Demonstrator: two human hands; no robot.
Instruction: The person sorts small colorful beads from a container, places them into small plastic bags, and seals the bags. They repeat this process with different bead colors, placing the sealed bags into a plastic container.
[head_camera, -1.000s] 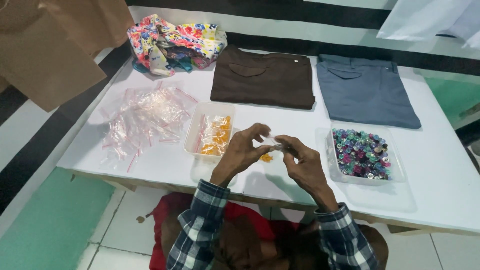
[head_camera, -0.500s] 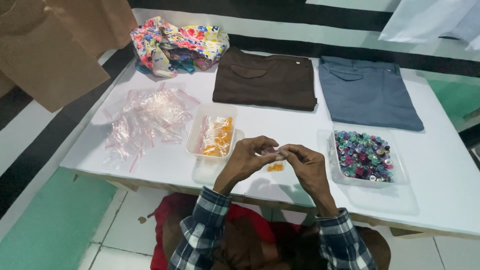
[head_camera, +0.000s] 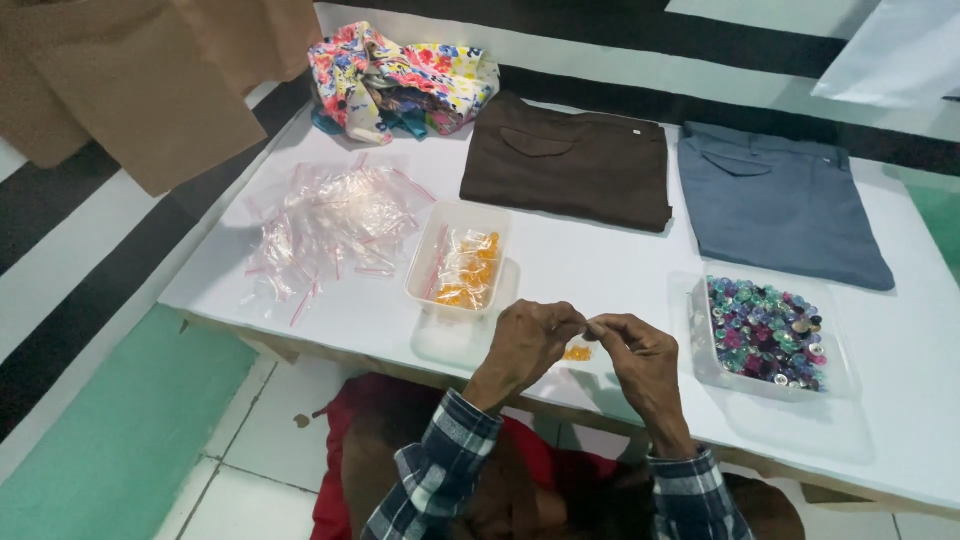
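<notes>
My left hand (head_camera: 527, 340) and my right hand (head_camera: 638, 358) meet over the front edge of the white table (head_camera: 600, 270). Both pinch the top of a small clear bag (head_camera: 580, 350) with orange pieces inside it. Just beyond the left hand stands a clear tub (head_camera: 461, 262) with more bags of orange pieces. To the right of my right hand is a clear tub of multicoloured buttons (head_camera: 765, 332).
A heap of empty small clear bags (head_camera: 330, 225) lies at the left. Folded brown trousers (head_camera: 570, 160), folded grey-blue trousers (head_camera: 785, 200) and crumpled floral cloth (head_camera: 400, 75) lie along the back. A brown paper sheet (head_camera: 150, 70) hangs at top left.
The hands have stayed together on the small bag; they have shifted a little nearer the table's front edge. Nothing else moved.
</notes>
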